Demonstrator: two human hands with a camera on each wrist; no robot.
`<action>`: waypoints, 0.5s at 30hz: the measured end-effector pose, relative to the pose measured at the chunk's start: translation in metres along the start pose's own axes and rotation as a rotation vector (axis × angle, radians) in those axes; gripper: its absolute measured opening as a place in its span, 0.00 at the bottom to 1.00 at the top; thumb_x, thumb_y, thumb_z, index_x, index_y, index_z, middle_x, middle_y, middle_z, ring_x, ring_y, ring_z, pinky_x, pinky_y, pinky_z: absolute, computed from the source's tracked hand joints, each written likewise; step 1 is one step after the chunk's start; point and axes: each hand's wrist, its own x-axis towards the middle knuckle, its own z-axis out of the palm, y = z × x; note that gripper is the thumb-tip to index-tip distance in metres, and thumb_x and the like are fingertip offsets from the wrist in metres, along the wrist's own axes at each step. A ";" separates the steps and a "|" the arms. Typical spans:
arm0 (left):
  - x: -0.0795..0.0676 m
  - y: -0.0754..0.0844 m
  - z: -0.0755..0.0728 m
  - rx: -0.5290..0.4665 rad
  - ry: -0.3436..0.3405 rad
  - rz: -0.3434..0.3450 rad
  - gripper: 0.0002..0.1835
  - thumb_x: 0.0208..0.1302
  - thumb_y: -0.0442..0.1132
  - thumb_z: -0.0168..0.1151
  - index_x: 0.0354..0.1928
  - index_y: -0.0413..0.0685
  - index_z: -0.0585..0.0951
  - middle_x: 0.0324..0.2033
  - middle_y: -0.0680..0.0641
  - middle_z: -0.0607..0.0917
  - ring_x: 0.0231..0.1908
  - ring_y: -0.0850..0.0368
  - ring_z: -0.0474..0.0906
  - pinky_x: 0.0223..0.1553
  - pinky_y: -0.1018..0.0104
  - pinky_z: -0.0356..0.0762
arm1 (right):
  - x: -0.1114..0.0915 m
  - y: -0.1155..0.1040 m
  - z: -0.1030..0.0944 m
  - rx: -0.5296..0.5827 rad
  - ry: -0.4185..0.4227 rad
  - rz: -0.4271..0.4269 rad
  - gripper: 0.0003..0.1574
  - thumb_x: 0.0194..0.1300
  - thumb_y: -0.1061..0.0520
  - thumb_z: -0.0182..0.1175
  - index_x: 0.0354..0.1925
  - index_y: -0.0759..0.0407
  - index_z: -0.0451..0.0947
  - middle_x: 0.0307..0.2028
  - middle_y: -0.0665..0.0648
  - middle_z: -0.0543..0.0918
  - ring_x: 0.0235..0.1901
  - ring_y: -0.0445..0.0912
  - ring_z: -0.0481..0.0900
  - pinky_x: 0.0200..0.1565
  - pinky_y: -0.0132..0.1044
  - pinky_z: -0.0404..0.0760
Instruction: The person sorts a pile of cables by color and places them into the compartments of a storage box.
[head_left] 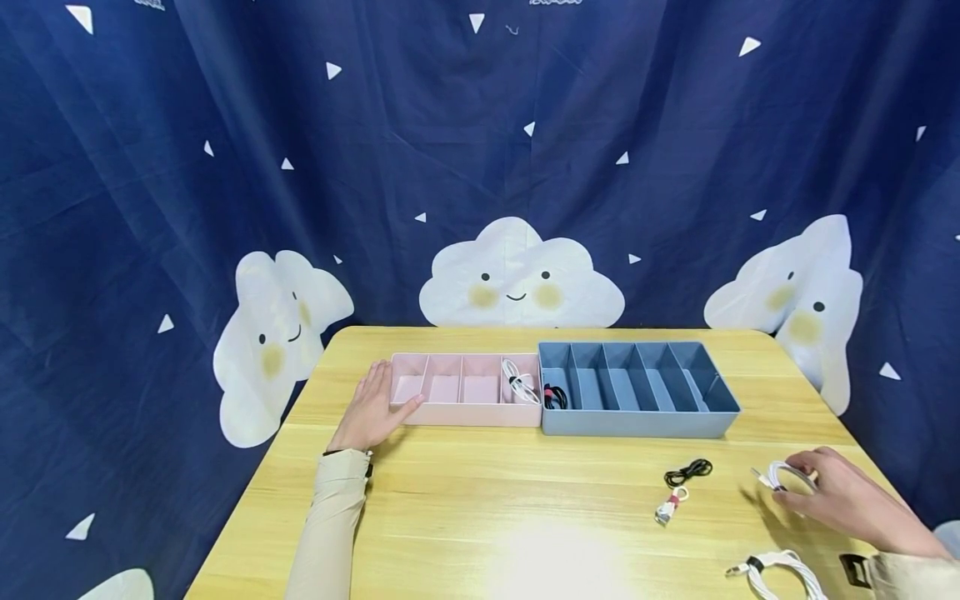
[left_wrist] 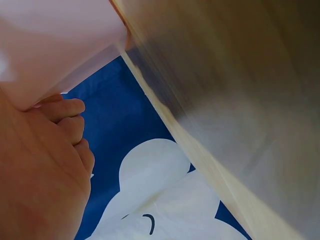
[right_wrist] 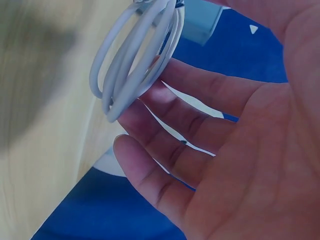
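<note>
White, smooth-jacketed cable (head_left: 780,473), coiled and bound with a black tie, pinched between thumb and fingers of the right hand (head_left: 843,493). Held over the right side of the tabletop (head_left: 450,500), shadow below. Right wrist view: several loops hanging near the fingertips, palm facing the camera.

Left hand (head_left: 369,412) at the left end of the pink box (head_left: 467,416). Grasping nothing; fingers laid long against the end wall, thumb spread to the front rim.

Pink box: four compartments, a white bundle (head_left: 520,382) in the rightmost. Blue-grey box (head_left: 637,424) just beside it on the right: five compartments, a black-and-red bundle (head_left: 556,397) in the leftmost.

Loose, in front of the blue-grey box: a black cable (head_left: 688,472), figure-eight shape; just nearer the viewer, a short white cable (head_left: 672,504) with a reddish tie. At the near right edge of view, a thicker white coil (head_left: 787,559), black tie, partly cut off.

Behind: navy curtain (head_left: 375,167), smiling clouds, small white triangles.
</note>
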 end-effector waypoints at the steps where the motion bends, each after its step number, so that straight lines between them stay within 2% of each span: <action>1: 0.000 0.000 0.000 0.000 0.001 0.000 0.58 0.64 0.76 0.44 0.76 0.31 0.48 0.77 0.34 0.50 0.78 0.38 0.42 0.76 0.39 0.46 | 0.000 -0.002 -0.001 -0.003 0.005 0.001 0.25 0.52 0.47 0.73 0.37 0.66 0.82 0.32 0.53 0.82 0.30 0.39 0.73 0.30 0.31 0.71; 5: -0.001 0.001 -0.001 -0.001 0.004 0.001 0.58 0.64 0.75 0.44 0.75 0.31 0.49 0.77 0.33 0.51 0.78 0.39 0.42 0.76 0.40 0.46 | 0.003 -0.008 -0.003 -0.002 0.026 -0.013 0.30 0.52 0.46 0.73 0.41 0.72 0.81 0.34 0.57 0.84 0.34 0.44 0.77 0.31 0.33 0.74; 9: -0.002 0.001 0.000 0.000 0.005 0.003 0.58 0.64 0.75 0.45 0.75 0.31 0.49 0.76 0.33 0.51 0.78 0.39 0.42 0.77 0.40 0.46 | 0.006 -0.014 -0.005 0.000 0.058 -0.042 0.31 0.51 0.47 0.74 0.40 0.72 0.81 0.35 0.59 0.83 0.36 0.48 0.78 0.33 0.36 0.75; 15: -0.001 0.001 -0.001 0.004 0.017 0.006 0.58 0.63 0.76 0.44 0.75 0.31 0.49 0.77 0.33 0.50 0.78 0.38 0.43 0.76 0.40 0.47 | 0.010 -0.025 -0.007 -0.008 0.062 -0.060 0.32 0.51 0.47 0.74 0.42 0.72 0.81 0.36 0.61 0.83 0.35 0.48 0.78 0.32 0.35 0.75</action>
